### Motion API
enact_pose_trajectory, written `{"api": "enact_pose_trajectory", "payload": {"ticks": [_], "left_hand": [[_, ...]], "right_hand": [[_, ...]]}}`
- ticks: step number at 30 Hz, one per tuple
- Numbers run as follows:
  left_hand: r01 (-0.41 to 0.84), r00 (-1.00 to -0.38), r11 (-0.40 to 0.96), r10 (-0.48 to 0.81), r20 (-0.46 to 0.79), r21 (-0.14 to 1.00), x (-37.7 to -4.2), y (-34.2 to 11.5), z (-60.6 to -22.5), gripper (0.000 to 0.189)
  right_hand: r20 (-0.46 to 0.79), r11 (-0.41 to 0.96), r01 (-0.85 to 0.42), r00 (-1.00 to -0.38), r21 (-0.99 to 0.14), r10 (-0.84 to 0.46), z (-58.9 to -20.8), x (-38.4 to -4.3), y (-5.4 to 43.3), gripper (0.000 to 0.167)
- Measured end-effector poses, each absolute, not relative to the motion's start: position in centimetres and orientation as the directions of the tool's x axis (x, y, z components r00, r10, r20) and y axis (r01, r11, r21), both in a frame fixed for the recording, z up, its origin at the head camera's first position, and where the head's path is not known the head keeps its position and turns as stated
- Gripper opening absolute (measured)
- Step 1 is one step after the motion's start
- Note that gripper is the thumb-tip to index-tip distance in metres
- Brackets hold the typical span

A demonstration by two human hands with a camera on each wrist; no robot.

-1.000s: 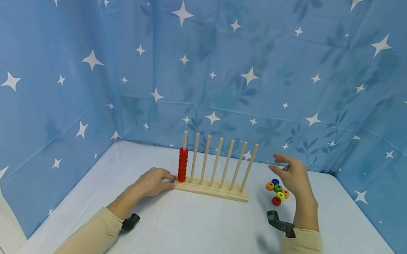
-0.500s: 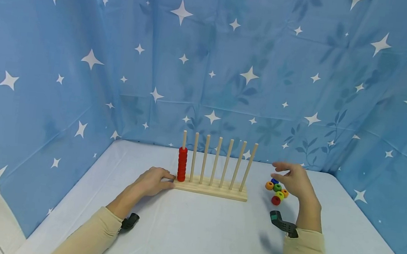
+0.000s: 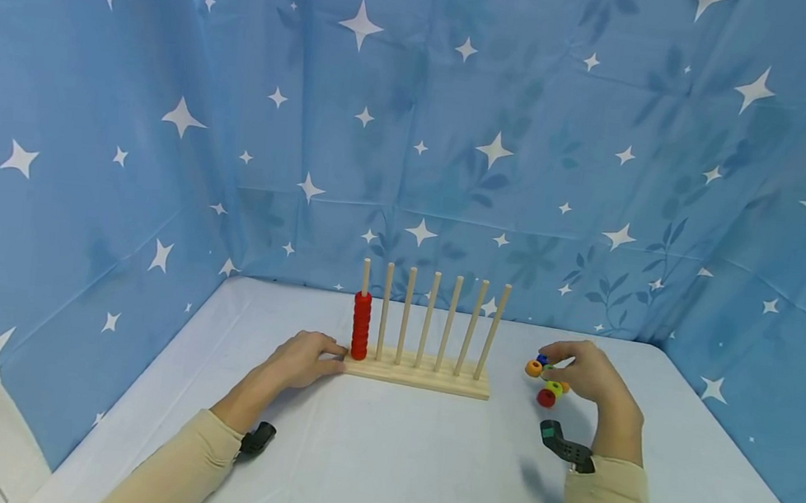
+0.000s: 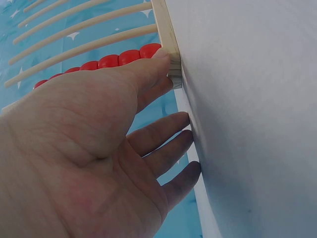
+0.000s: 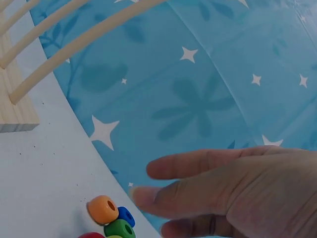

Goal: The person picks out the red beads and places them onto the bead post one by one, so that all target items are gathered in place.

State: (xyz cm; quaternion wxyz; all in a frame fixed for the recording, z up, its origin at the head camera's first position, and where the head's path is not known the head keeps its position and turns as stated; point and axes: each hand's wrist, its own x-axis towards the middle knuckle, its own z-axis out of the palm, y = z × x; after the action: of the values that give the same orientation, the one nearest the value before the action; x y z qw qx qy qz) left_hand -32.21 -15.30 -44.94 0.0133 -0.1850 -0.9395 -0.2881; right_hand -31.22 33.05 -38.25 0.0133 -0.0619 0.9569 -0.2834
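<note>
A wooden peg rack (image 3: 419, 376) stands upright on the table with a row of vertical dowels. A stack of red beads (image 3: 360, 325) fills most of the leftmost dowel. My left hand (image 3: 297, 360) pinches the rack's left end between thumb (image 4: 159, 55) and index finger, its other fingers spread loosely. To the right of the rack, my right hand (image 3: 587, 372) hovers low over loose beads, thumb and fingers apart with nothing between them. Around its fingertips lie an orange bead (image 3: 533, 368), a blue bead (image 3: 542, 359), a green bead (image 5: 119, 229), a yellow bead (image 3: 554, 388) and a red bead (image 3: 546, 398).
A second orange bead (image 3: 565, 387) is partly covered by the right hand. White cloth covers the table (image 3: 380, 456). Blue curtains with white stars (image 3: 425, 121) hang close behind the table and along both sides.
My right hand has lowered toward the loose beads and now overlaps some of them. My left hand and the rack have stayed in place.
</note>
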Motion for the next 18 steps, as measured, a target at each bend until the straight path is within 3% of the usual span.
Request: {"api": "enact_pose_trajectory", "payload": {"ticks": [18], "left_hand": [[0.352, -0.933, 0.769, 0.337, 0.131, 0.533, -32.39, -15.34, -45.11, 0.028]], "right_hand": [[-0.164, 0.855, 0.016, -0.983, -0.519, -0.081, -39.04, -31.35, 33.74, 0.038]]}}
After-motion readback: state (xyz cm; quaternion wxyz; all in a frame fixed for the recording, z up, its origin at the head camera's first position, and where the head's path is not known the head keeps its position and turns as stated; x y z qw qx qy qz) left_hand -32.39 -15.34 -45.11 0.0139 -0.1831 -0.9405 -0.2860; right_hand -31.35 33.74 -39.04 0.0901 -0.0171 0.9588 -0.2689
